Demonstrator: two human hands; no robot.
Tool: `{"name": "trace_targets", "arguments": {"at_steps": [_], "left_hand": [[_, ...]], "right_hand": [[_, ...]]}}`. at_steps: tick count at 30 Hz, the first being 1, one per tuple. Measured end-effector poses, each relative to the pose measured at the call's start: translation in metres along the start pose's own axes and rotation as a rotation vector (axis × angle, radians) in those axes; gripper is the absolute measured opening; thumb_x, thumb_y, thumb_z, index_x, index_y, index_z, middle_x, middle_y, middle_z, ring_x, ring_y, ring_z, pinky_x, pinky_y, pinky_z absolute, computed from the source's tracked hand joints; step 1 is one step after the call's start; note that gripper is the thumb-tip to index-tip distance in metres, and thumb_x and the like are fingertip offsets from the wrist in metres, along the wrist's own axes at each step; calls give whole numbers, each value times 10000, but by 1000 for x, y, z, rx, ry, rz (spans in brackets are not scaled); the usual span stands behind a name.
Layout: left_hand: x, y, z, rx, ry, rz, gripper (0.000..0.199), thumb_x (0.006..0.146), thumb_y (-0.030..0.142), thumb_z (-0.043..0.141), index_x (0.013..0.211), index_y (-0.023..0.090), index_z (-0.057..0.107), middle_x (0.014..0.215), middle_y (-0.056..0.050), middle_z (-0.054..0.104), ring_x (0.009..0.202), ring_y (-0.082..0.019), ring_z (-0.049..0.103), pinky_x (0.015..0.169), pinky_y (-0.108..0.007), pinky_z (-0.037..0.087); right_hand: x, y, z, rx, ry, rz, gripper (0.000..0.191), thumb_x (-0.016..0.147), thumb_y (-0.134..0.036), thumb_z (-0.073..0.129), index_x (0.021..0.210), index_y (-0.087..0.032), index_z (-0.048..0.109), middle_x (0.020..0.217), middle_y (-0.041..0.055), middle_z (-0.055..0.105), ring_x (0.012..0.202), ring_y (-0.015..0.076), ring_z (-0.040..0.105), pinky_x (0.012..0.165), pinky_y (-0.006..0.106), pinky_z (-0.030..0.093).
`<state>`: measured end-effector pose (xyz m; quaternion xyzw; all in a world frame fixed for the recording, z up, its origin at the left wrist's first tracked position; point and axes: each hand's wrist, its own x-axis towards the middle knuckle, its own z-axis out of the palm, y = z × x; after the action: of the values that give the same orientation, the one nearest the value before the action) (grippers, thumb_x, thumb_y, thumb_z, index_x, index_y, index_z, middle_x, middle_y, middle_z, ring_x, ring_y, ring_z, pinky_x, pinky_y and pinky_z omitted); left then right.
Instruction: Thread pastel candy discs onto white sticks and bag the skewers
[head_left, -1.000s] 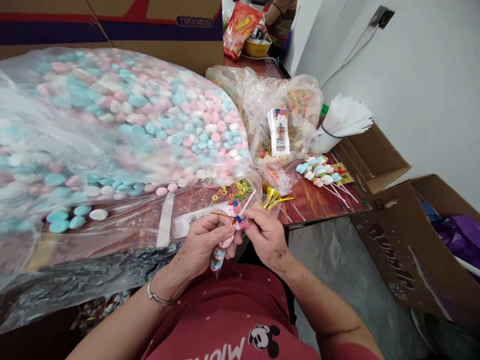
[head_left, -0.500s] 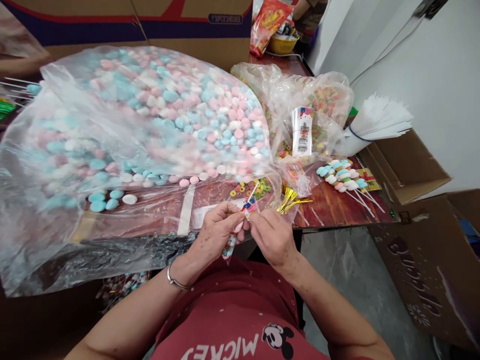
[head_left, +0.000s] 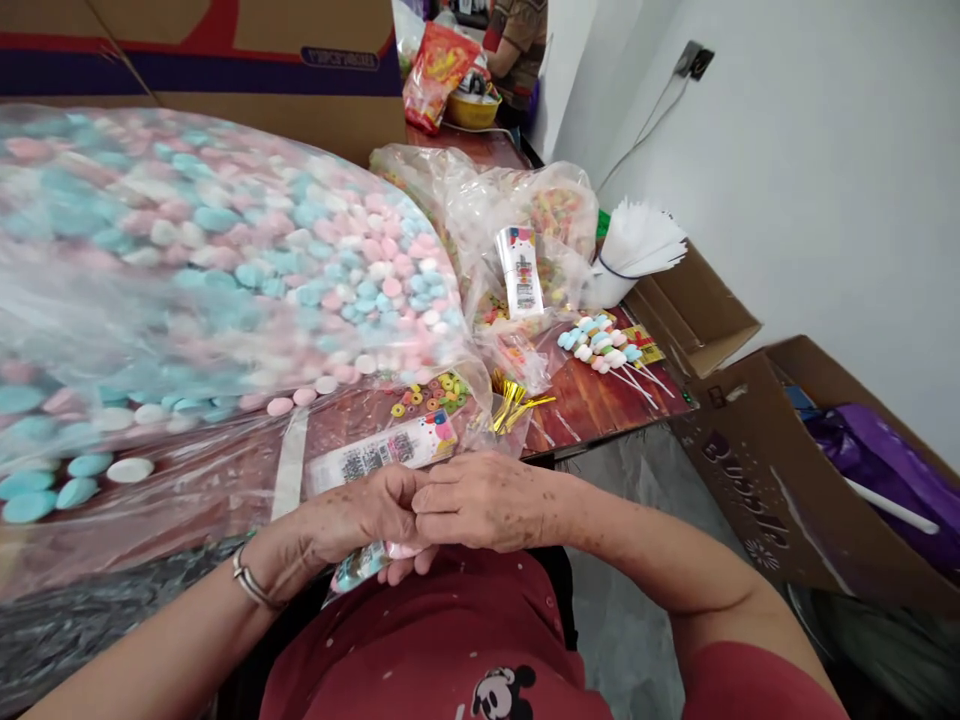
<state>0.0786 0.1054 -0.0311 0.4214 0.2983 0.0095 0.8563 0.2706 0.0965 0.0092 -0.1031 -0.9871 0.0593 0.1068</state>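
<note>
At the far left, loose blue and white candies lie just on the near side of the big clear bag. A sleeve brushing the bag's slack film could drag the film and scatter them, I judge. Nearer you than the bag's right part, a printed sleeve lies flat on the tabletop, just beyond your fingers; a knuckle could nudge it askew. Your grip hides the upper end of the candy packet, so an uneven squeeze there could crumple the film or press the sweets out of line. Right of the bag, gold ties sit in a loose fan that a forearm could sweep apart.

As for your hands, both work nearer you than the bag's right end. The left hand is closed narrow around the packet, which slants down and leftward, well filled with blue and pink sweets. The right hand has its fingers curled narrow against the left's fingertips; what it pinches, if anything, you cannot tell.
</note>
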Motion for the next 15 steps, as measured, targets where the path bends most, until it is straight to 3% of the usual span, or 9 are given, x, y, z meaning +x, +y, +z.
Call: {"name": "trace_targets", "arguments": {"at_steps": [4, 7, 9, 12, 14, 15], "left_hand": [[-4, 3, 6, 84, 87, -35, 83, 585, 199, 718, 593, 125, 683, 523, -30, 641, 395, -106, 534, 383, -180, 391], [-8, 9, 10, 207, 310, 62, 42, 603, 173, 671, 638, 165, 650, 543, -6, 631, 418, -127, 530, 406, -209, 398], [-7, 13, 15, 437, 598, 253, 46, 625, 170, 644, 666, 189, 634, 548, -1, 614, 452, -151, 536, 442, -233, 411], [0, 14, 22, 845, 1124, 686, 99, 722, 173, 608, 794, 196, 672, 697, -64, 674, 642, -215, 615, 634, -309, 482], [4, 12, 26, 987, 1309, 926, 108, 758, 174, 621, 845, 194, 682, 867, -118, 711, 834, -260, 640, 813, -381, 475], [5, 11, 28, 1010, 1322, 1002, 81, 761, 183, 643, 830, 197, 683, 910, -125, 714, 882, -267, 632, 858, -397, 457]], "right_hand": [[0, -12, -3, -113, 4, 68, 318, 1015, -241, 374, 927, -225, 680, 847, 0, 685, 787, 144, 577, 728, 278, 471], [4, -20, 5, -264, 58, 236, 294, 967, -190, 411, 818, -202, 665, 787, 47, 662, 743, 181, 563, 635, 312, 464], [9, -19, 15, -352, 149, 389, 278, 925, -124, 405, 793, -183, 642, 742, 73, 636, 701, 202, 547, 567, 328, 430], [17, -4, 28, -386, 376, 659, 280, 913, -107, 373, 763, -182, 598, 694, 69, 597, 661, 195, 517, 554, 318, 402], [24, 9, 29, -236, 587, 792, 263, 927, -154, 377, 745, -196, 561, 688, 47, 589, 661, 176, 517, 593, 303, 417], [27, 14, 27, -108, 698, 840, 247, 930, -173, 386, 742, -204, 543, 685, 32, 589, 662, 165, 524, 618, 294, 428]]}}
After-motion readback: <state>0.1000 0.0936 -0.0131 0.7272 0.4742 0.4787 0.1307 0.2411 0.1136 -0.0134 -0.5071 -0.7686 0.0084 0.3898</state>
